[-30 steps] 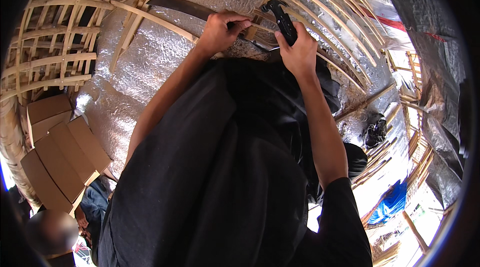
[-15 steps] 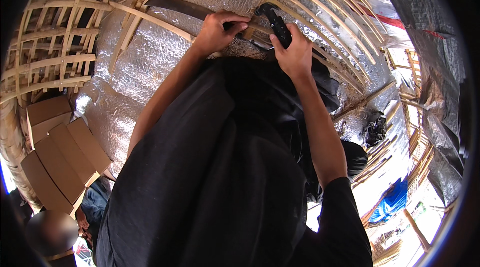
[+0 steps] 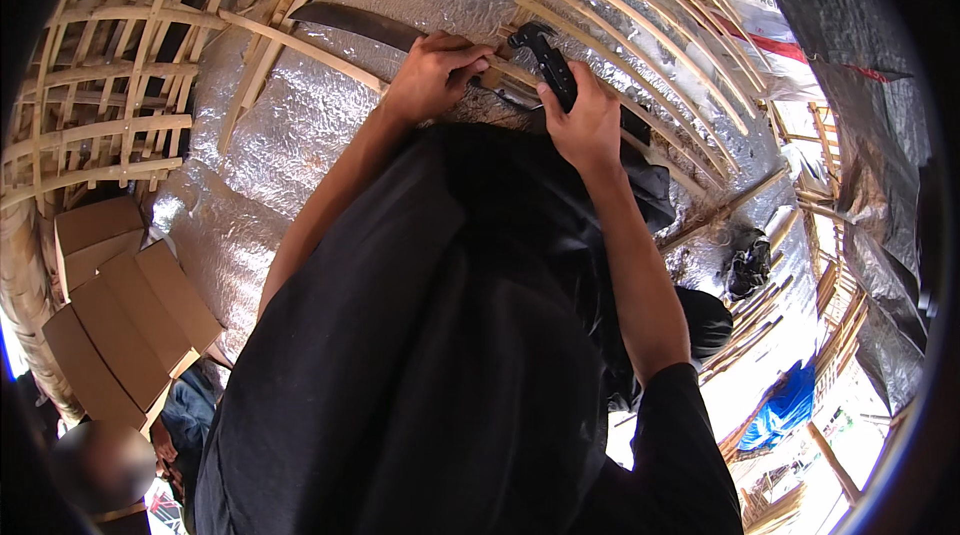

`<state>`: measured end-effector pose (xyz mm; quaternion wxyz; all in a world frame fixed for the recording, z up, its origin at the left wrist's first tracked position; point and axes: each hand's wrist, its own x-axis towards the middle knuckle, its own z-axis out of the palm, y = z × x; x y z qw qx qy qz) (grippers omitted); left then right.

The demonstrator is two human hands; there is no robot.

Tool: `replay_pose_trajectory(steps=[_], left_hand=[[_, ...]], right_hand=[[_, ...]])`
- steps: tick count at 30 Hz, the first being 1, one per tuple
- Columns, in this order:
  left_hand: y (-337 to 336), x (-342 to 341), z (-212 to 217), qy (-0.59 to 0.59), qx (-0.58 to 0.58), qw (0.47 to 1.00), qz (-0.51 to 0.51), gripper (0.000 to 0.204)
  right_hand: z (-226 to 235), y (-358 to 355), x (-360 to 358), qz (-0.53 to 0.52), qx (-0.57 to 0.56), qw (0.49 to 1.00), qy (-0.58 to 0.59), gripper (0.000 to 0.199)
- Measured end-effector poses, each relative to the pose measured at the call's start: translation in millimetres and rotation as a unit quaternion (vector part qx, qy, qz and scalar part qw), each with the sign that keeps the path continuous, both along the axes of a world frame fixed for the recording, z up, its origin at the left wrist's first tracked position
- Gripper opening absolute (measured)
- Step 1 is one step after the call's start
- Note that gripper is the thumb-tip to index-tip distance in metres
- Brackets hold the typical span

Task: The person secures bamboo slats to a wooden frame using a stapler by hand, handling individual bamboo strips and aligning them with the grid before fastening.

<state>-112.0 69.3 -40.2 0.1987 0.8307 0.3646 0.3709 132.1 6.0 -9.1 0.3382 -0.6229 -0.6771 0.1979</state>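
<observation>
Left fingers: the left hand (image 3: 432, 75) curls shut around the handle of a long dark blade (image 3: 355, 23), which points left along a bamboo slat (image 3: 300, 50).
Right fingers: the right hand (image 3: 585, 120) wraps closed around a black tool (image 3: 545, 60), its head pointing up toward the slats.
Between hands: near each other, apart, over a bamboo strip.
Surface: silver foil sheeting (image 3: 300, 125) behind a bamboo lattice (image 3: 100, 85).
Lower left: stacked cardboard boxes (image 3: 110, 305).
</observation>
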Motion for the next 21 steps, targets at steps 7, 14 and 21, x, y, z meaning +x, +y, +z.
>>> replay_pose_trajectory(steps=[7, 14, 21], left_hand=[[1, 12, -1, 0.048, 0.003, 0.999, 0.02, 0.025], [1, 10, 18, 0.05, -0.017, 0.998, -0.039, 0.047], [6, 20, 29, 0.101, 0.037, 0.99, -0.092, 0.065]], right_hand=[[6, 7, 15, 0.028, 0.017, 0.999, 0.005, 0.035], [16, 5, 24, 0.042, -0.014, 0.999, -0.01, 0.035], [19, 5, 34, 0.037, -0.002, 0.999, -0.013, 0.036]])
